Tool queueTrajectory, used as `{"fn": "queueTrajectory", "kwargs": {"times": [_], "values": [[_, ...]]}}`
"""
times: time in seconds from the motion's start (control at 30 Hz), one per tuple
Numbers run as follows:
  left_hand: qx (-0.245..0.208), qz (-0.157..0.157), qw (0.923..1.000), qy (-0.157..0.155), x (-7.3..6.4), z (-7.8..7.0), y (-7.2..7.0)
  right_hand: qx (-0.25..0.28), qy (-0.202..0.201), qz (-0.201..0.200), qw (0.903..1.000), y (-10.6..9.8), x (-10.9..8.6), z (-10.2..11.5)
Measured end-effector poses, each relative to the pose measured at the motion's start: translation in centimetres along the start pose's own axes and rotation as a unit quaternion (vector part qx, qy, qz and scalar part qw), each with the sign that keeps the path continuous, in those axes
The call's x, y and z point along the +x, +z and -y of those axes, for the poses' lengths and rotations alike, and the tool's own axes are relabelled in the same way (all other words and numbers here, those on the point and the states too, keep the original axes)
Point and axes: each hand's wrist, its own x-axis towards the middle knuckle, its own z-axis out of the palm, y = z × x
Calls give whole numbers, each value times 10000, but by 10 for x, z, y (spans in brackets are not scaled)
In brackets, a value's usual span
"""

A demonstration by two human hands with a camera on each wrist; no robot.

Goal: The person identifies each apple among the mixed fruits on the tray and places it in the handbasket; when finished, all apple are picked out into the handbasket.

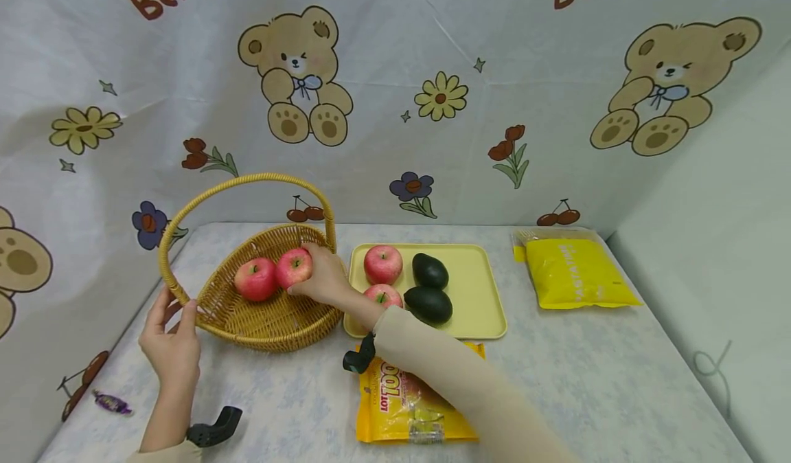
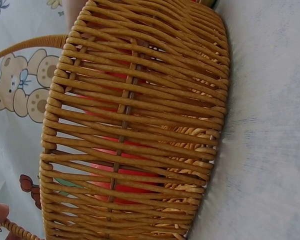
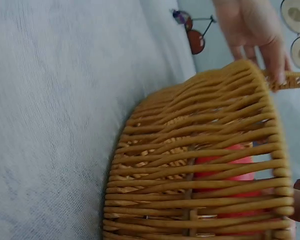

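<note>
A wicker basket [image 1: 272, 343] with a tall hooped handle stands at the left of the table. My left hand [image 1: 173, 343] pinches the base of that handle at the basket's left end. Inside the basket, my right hand [image 1: 324, 275] grips a red apple [image 1: 294, 268] beside another red apple [image 1: 256, 279]. Through the weave in the left wrist view, red apple skin [image 2: 125, 170] shows. In the right wrist view the left hand [image 3: 255, 30] is seen at the handle, while the basket wall [image 3: 200, 165] hides most of the apples.
Right of the basket, a yellow tray [image 1: 478, 298] holds two apples [image 1: 383, 264] and two dark avocados [image 1: 429, 305]. A yellow snack bag [image 1: 426, 408] lies in front, partly under the right sleeve. A yellow pasta bag [image 1: 577, 274] lies far right, a purple wrapped candy [image 1: 112, 402] far left.
</note>
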Motion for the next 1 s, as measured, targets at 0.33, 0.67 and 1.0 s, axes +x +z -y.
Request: {"fn": "queueTrajectory", "kwargs": {"times": [0.33, 0.67, 1.0], "values": [[-183, 15, 9998, -39, -1, -1, 1, 401, 604, -382, 9966, 20, 23, -9], [-159, -67, 9999, 1, 0, 0, -1, 176, 734, -509, 9958, 30, 33, -8], [-42, -69, 9999, 153, 0, 2, 0, -34, 865, -448, 9952, 34, 38, -8]]}}
